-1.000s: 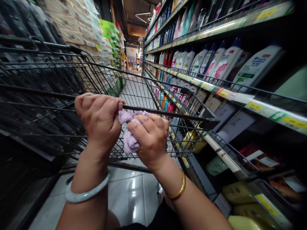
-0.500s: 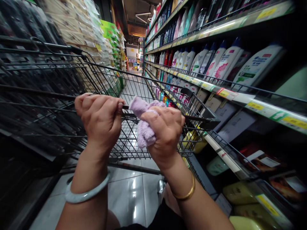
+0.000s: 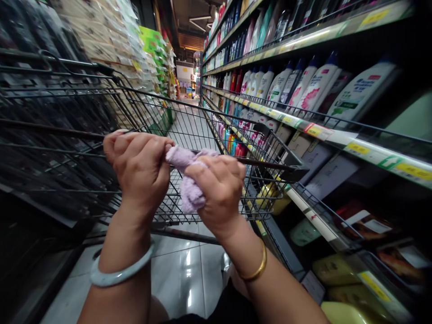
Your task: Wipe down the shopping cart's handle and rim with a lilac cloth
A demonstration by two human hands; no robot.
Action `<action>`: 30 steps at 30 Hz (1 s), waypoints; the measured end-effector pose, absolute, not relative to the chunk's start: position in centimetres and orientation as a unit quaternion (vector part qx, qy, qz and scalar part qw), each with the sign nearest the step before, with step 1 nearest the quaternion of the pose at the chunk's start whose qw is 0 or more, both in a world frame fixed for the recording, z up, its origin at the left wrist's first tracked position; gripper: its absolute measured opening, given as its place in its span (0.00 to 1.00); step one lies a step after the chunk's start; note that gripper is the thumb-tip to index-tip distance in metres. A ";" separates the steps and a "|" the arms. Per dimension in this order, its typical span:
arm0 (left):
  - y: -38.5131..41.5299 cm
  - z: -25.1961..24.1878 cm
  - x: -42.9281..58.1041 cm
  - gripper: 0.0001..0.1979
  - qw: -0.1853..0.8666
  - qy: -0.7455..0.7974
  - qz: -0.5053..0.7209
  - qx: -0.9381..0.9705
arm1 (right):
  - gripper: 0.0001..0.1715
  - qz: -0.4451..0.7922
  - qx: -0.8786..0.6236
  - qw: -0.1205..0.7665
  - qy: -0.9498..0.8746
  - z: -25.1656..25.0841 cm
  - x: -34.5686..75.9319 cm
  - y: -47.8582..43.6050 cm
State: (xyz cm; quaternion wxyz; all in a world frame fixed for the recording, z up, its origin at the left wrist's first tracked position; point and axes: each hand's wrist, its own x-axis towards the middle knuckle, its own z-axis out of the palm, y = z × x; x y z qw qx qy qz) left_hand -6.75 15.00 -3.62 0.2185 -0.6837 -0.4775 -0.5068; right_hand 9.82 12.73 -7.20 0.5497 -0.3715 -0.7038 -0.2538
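— What do the hands hold?

— The left hand (image 3: 140, 168), left of centre, is fisted around the thin black handle bar (image 3: 266, 163) of the black wire shopping cart (image 3: 202, 130). The right hand (image 3: 219, 193), just beside it at mid-frame, is closed on a crumpled lilac terry cloth (image 3: 189, 198) and presses it against the same bar. The cloth's upper end touches the left thumb.

— What could go wrong?

— The cart could probably roll. It stands on glossy grey floor tiles (image 3: 178, 274), so a sideways shove on the bar might swing its corner into the yellow-tagged shelf edge (image 3: 317, 131), close at the right. The cloth is only partly gripped, so it could also slip free and drop to the floor.

— And the counts?

— There are two hands, one cloth and one cart in hand. Other dark wire frames blur at the left, their number unclear. One pale green stone bangle (image 3: 118, 274) sits on the left wrist and one gold bangle (image 3: 253, 270) on the right. The white pump bottles (image 3: 317, 87) at the upper right number at least seven, and the farther ones blur together.
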 end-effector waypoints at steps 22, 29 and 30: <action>15.0 -3.5 -6.7 0.14 0.194 -0.478 -0.523 -0.678 | 0.08 -0.236 -0.376 0.514 -0.734 -8.1 9.1 12.6; 14.9 -3.5 -6.6 0.13 0.211 -0.471 -0.509 -0.689 | 0.06 -0.188 -0.383 0.550 -0.718 -6.8 9.9 12.2; 14.8 -3.5 -6.6 0.13 0.214 -0.470 -0.507 -0.690 | 0.06 -0.187 -0.382 0.557 -0.713 -6.7 10.0 12.2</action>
